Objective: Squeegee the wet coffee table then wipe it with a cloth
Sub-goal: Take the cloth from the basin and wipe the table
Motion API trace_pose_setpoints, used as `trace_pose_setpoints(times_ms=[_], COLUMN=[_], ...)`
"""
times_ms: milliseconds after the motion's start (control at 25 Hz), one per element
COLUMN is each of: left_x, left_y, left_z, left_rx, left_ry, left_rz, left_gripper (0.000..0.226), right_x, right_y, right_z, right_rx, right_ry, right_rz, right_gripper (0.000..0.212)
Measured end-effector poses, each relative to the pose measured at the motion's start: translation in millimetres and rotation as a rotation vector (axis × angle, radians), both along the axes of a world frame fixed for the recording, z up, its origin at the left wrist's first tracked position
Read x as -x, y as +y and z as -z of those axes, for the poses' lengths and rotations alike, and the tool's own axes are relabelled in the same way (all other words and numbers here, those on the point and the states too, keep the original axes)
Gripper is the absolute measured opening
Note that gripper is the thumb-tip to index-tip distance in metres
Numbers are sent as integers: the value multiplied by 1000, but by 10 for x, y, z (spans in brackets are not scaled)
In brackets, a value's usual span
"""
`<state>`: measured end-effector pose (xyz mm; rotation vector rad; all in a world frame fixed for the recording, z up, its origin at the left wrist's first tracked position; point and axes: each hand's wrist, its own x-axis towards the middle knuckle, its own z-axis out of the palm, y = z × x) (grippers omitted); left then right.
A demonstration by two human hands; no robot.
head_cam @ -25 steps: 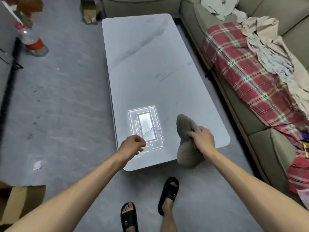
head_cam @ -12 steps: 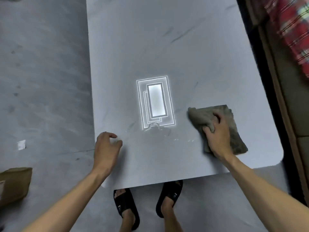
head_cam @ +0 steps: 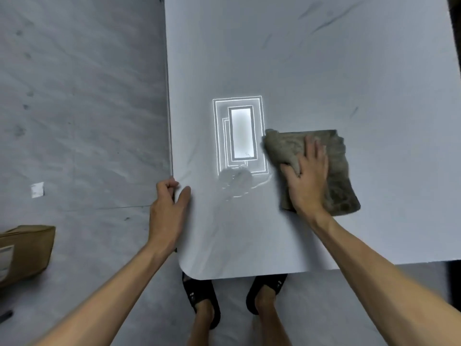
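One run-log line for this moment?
stage: wipe | right hand flat on grey-brown cloth | left hand grips edge of pale grey coffee table | wet patch beside cloth

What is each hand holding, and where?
Right hand lies flat on the grey cloth, gripping nothing. Left hand grips the coffee table at its left edge.

No text, number or brand can be read anywhere. A cardboard box (head_cam: 30,250) on the floor, left of the coffee table (head_cam: 324,71), bears a pale label (head_cam: 4,260) cut by the picture's edge, and its print is too blurred to make out. A black sandal (head_cam: 203,290) just below the coffee table's near edge carries a small white mark (head_cam: 191,294), too small to read.
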<state>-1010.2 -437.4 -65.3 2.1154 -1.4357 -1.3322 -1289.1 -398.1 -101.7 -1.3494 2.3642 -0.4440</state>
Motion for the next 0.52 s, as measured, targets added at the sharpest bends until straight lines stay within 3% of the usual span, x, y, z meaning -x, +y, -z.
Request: trace_pose_setpoints(times_ms=[320,520], left_x=[-277,-248], left_y=[-120,95], left_z=[-34,-117], left_rx=[-25,-92], left_ry=[82,3], left_rz=[-127,6], left_gripper=[23,54], right_x=[-1621,-1664], right_y=[-281,76], right_z=[35,70], right_rx=[23,6], right_ry=[81,198], right_rz=[-497,-880], right_gripper=[40,35])
